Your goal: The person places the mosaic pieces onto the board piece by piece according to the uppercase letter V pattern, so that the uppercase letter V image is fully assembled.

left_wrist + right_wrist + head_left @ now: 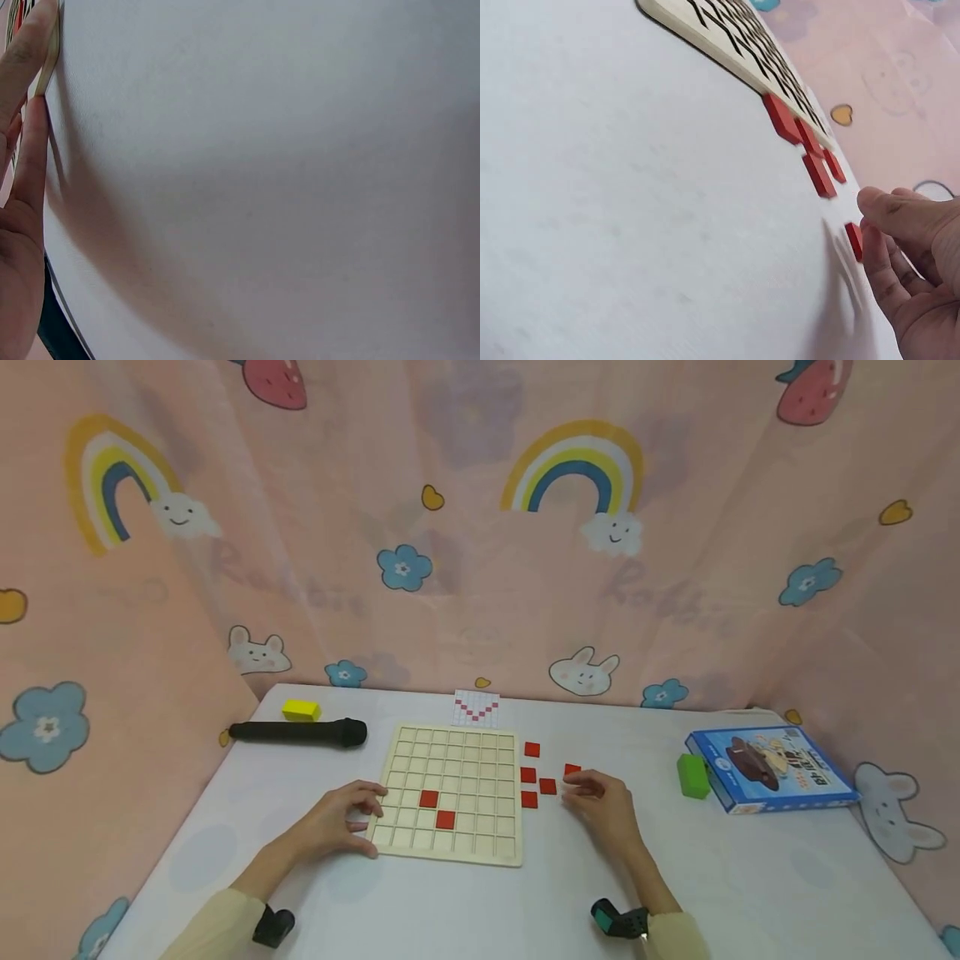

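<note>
Grid board (pixel 487 777) lies mid-table, two red tiles (pixel 429 799) set in its near half. Left hand (pixel 330 821) spread, fingers touching the board's left edge. Right hand (pixel 606 812) at the rightmost loose tile (pixel 572 768); cannot tell whether fingers pinch it. Four other loose tiles (pixel 548 787) lie nearer the board.

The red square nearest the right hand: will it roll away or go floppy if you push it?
That red square has flat sides and straight edges, so it probably won't roll; it would more likely slide across the white table. Its crisp corners suggest it's stiff, not floppy. It's small beside the board, so it may be light.
</note>
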### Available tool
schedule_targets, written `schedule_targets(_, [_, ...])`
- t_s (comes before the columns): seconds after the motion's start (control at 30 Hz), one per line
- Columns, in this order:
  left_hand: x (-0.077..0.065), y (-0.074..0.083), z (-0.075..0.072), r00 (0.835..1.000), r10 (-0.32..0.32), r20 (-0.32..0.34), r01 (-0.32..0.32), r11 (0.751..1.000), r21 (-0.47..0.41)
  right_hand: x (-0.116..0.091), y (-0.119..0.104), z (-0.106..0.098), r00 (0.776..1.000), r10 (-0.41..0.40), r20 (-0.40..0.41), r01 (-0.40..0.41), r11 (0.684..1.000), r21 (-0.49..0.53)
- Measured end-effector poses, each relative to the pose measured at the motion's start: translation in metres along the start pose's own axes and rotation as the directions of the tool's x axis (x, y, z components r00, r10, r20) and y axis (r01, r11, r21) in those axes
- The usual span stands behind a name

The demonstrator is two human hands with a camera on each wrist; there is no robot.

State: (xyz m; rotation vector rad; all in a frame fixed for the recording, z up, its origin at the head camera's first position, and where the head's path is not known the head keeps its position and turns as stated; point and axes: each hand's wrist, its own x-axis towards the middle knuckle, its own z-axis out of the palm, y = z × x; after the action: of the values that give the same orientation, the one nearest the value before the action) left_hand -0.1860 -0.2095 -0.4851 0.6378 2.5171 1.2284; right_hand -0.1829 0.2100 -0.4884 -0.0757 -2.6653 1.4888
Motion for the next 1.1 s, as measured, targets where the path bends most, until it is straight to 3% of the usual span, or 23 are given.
schedule_targets(0.17, [0.001, 0.001, 0.001, 1.000, -0.015, -0.007, 0.015, 1.000, -0.009, 0.019, 0.010, -0.019, 1.000, 0.007, 0.017, -0.006, 0.999, -0.044])
schedule_targets(0.4, [0.001, 0.000, 0.000, 1.000, 0.009, -0.001, -0.009, 1.000, -0.007, 0.040, 0.021, -0.021, 0.997, 0.047, 0.069, -0.039, 0.994, -0.103])
schedule_targets(0.57, [0.001, 0.000, 0.000, 1.000, 0.007, 0.003, -0.007, 1.000, -0.018, 0.042, 0.024, -0.019, 0.999, 0.015, 0.052, -0.009, 0.992, -0.123])
schedule_targets(0.77, [0.002, -0.001, 0.001, 1.000, 0.002, -0.002, -0.002, 1.000, -0.018, 0.041, 0.027, -0.022, 0.999, 0.005, 0.042, -0.002, 0.997, -0.077])
schedule_targets(1.1, [0.000, 0.001, 0.002, 1.000, -0.011, -0.018, 0.011, 1.000, -0.001, 0.038, 0.026, -0.027, 0.996, 0.052, 0.068, -0.053, 0.999, 0.010])
